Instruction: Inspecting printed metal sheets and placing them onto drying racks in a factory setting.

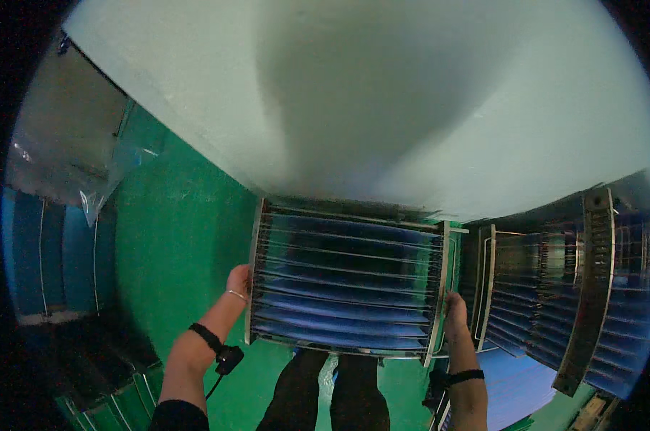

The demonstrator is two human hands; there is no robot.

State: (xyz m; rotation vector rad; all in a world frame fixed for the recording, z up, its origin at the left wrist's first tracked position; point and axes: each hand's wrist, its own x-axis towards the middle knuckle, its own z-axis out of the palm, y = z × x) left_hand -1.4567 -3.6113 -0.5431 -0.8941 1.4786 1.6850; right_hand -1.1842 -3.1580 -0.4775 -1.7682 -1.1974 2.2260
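Observation:
A metal slotted rack [255, 287] is in front of my legs, with several thin blue sheets [339, 298] lying across it in spaced rows. At its left side plate is my left hand [240, 280], closed on the frame, its fingers mostly hidden behind the plate. My right hand [455, 314] grips the right side frame at about the same height, fingers partly hidden too. Dark gaps show between the sheets toward the rack's far half.
A large pale panel [195, 86] stands just beyond the rack. More slotted racks [583, 302] with blue sheets stand close on the right. Blue panels [55, 251] and clear plastic film [91, 194] are at the left, beside the green floor [167, 208].

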